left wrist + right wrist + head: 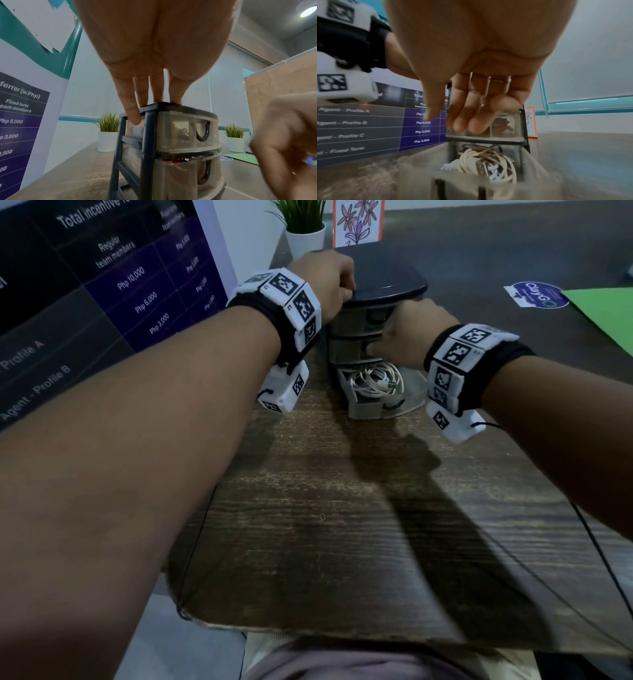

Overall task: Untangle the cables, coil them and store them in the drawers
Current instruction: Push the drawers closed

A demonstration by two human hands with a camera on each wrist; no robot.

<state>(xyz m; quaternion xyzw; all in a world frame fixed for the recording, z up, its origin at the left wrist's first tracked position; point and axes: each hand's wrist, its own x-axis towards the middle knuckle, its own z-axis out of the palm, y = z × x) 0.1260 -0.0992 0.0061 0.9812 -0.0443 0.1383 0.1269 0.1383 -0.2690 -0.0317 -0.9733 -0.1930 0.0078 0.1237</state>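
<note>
- The left hand [323, 280] rests on the dark lid of the drawer unit [380, 292], its grip apart, fingers straight and pressing the top edge. If that pressure eases, the light plastic tower could skid or tip on the bench [342, 508] when a drawer is pushed.
- The bottom drawer [368, 405] stands pulled out with the coiled white cables [376, 378] heaped inside. Loops ride high near the rim; closing it carelessly would probably snag a loop against the frame above and jam it.
- The right hand [407, 335] sits against the front of the middle drawer [352, 349], fingers reaching toward it; motion blur means I cannot tell whether that grip is clamped on the handle or merely touching. A hard shove here could jolt the unit backwards.
</note>
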